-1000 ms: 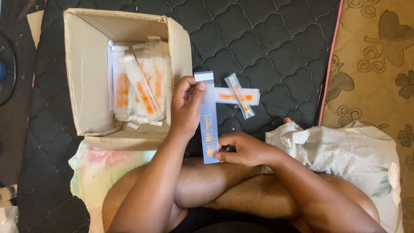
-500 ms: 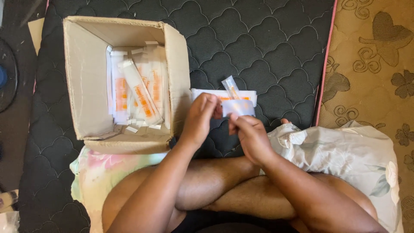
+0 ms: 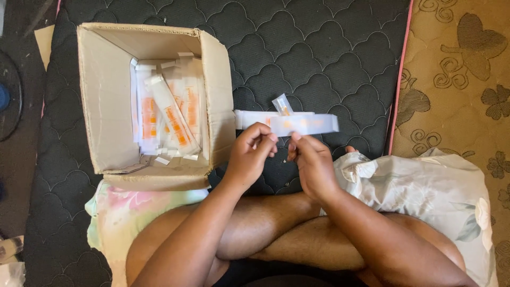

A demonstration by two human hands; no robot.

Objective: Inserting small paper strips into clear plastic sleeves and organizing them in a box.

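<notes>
The left hand (image 3: pixel 249 154) and the right hand (image 3: pixel 313 162) meet in front of the person's crossed legs, fingers curled in towards each other. Between them they hold a small, pale, flattened carton (image 3: pixel 305 125), lying crosswise just above the fingertips. The right hand pinches its lower edge between thumb and forefinger. The left hand's fingers are bent at the carton's left end, but whether they grip it or only touch it cannot be told, since the fingertips cover that part. Neither palm can be seen.

Just behind the carton lies another long white pack with orange markings (image 3: pixel 255 118), partly hidden by it, and a small clear sachet (image 3: pixel 282 104) sticks up at an angle from behind both. How these rest on the dark quilted mat (image 3: pixel 319 48) is hard to make out.

To the person's left stands an open cardboard box (image 3: pixel 101 106) filled with more white-and-orange packs (image 3: pixel 167 114), their print too small to read. Its near flap rests over a floral cloth (image 3: pixel 122 212). On the right a crumpled white floral cloth (image 3: pixel 430 191) is bunched against the right forearm and cut off by the frame edge. A patterned tan mattress (image 3: pixel 457 69) borders the mat.
</notes>
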